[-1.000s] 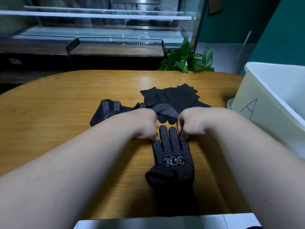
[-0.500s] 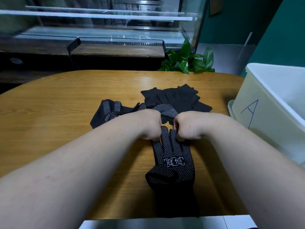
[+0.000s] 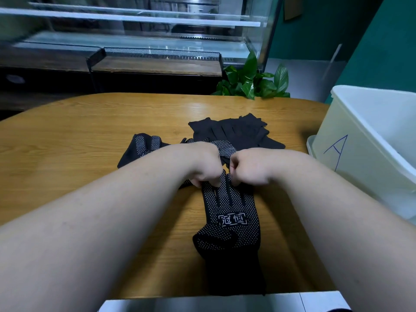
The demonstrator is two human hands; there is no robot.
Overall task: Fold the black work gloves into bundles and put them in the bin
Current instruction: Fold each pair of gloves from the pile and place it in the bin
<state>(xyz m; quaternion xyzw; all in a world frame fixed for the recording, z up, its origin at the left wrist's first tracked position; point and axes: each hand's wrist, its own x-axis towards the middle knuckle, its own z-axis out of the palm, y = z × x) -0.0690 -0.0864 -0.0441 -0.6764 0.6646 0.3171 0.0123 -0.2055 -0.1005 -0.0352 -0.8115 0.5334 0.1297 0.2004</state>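
While both fists meet at the middle of the frame, my left grip (image 3: pixel 202 167) and right grip (image 3: pixel 249 167) are curled tight, pinching the fingertips of the dotted glove (image 3: pixel 229 224). It lies flat on the counter (image 3: pixel 78 136), cuff toward the lower edge. I judge this fold barely begun. No bundle shows in the visible part of the bin (image 3: pixel 360 136) at the right edge. Behind my fists a loose glove (image 3: pixel 139 147) and a dark pile (image 3: pixel 236 131) are left to fold.

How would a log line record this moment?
left hand: pinches dotted glove finger ends | right hand: same | white bin: at right
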